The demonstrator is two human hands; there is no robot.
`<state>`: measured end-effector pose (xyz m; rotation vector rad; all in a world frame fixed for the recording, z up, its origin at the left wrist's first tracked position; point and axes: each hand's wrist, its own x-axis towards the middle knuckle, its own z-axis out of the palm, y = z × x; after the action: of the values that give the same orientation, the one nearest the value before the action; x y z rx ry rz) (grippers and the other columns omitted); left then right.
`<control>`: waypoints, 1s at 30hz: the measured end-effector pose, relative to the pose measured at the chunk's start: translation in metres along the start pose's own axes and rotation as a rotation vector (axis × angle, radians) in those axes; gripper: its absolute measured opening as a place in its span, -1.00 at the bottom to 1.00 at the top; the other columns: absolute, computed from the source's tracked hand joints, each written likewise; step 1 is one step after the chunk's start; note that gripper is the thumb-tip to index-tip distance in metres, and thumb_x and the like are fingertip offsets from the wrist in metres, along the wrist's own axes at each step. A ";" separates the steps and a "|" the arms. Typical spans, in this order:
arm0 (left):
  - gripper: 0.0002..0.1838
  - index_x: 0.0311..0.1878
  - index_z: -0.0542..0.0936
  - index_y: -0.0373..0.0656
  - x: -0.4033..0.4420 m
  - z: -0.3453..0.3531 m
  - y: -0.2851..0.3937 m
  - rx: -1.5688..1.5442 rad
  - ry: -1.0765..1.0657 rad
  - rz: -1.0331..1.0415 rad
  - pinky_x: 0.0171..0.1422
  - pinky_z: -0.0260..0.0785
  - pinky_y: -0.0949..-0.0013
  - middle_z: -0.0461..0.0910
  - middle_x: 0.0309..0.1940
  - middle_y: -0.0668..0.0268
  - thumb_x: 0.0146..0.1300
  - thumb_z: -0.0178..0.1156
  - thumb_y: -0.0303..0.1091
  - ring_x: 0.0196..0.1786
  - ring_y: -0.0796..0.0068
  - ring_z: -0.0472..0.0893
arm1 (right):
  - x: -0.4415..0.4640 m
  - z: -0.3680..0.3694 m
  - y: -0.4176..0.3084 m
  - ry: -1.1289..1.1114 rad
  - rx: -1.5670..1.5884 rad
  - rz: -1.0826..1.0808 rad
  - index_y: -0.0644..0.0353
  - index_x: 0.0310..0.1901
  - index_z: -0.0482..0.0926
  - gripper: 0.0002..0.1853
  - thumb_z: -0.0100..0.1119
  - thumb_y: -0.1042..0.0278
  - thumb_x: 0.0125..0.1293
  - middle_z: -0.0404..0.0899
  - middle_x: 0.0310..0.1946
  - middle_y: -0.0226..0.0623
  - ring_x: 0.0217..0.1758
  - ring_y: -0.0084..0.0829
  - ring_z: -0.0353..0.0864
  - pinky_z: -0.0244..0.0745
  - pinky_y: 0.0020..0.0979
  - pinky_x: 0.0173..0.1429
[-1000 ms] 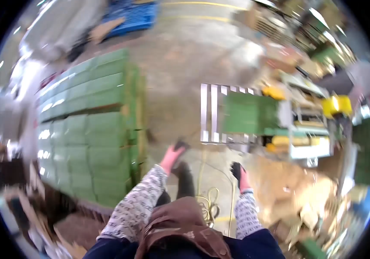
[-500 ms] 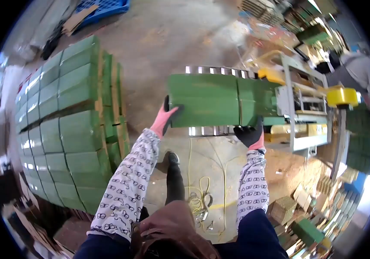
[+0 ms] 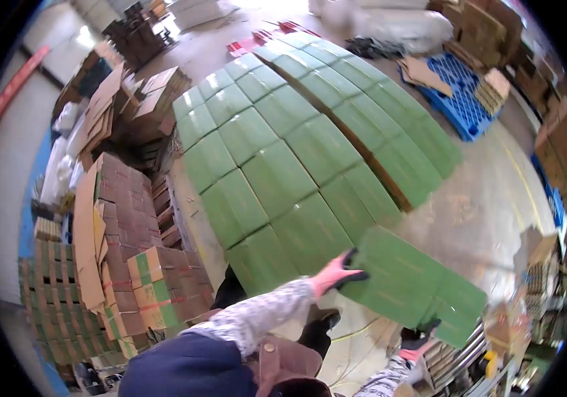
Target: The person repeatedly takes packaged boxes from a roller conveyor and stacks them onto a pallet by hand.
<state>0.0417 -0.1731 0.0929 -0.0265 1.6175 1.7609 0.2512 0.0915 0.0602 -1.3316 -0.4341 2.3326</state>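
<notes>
Two green boxes [image 3: 406, 281], end to end, are held between my two hands in pink and black gloves. My left hand [image 3: 339, 272] presses on their left end, with thumb and fingers bent around the corner. My right hand [image 3: 420, 339] grips the near edge toward the right end. Beside the held boxes, a large stack of green boxes [image 3: 277, 178] fills the middle, with a dark gap running through its top. The held boxes' left end is close to the near corner of the stack. A roller conveyor [image 3: 457, 357] shows under their right end.
Brown cartons [image 3: 124, 212] and strapped boxes stand at the left, near slatted pallets [image 3: 65, 304]. A blue pallet [image 3: 459, 92] with cardboard on it lies at the upper right. Yellow cords [image 3: 356, 334] run over the floor near my feet.
The view has turned left toward the stack. The two green boxes have left the conveyor's top and swung toward the stack, between my hands, which were empty one second ago.
</notes>
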 end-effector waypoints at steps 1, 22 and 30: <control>-0.06 0.37 0.11 -0.18 -0.008 -0.057 0.004 -0.058 0.076 0.067 0.31 0.17 0.31 0.29 0.25 0.13 -0.02 0.38 -0.10 0.25 0.31 0.32 | 0.003 0.041 0.039 -0.187 -0.080 -0.006 -0.10 0.20 0.40 -0.55 -0.02 -0.02 0.32 0.45 0.12 -0.48 0.08 -0.40 0.44 0.38 -0.28 0.10; -0.49 0.14 0.40 -0.23 0.086 -0.924 0.239 -0.773 0.666 0.676 -0.06 0.42 0.39 0.52 -0.10 0.26 0.11 0.25 -0.32 -0.10 0.45 0.52 | 0.102 0.885 0.817 -0.980 -0.804 0.473 0.05 0.07 0.42 -0.46 0.24 -0.07 0.13 0.47 0.00 -0.20 0.06 -0.17 0.47 0.44 -0.07 0.12; -0.47 0.06 0.50 -0.28 0.149 -1.030 0.221 -0.505 0.857 0.581 0.05 0.30 0.46 0.56 -0.13 0.29 0.14 0.20 -0.07 -0.08 0.50 0.49 | 0.147 0.947 0.881 -0.915 -1.388 0.374 0.21 0.06 0.38 -0.43 -0.04 -0.17 0.29 0.49 -0.28 -0.22 -0.23 -0.34 0.45 0.41 -0.41 0.01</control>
<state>-0.6413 -0.9830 -0.0027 -0.6931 1.7797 2.8357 -0.8144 -0.6549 0.0125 -0.5394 -2.5788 2.8376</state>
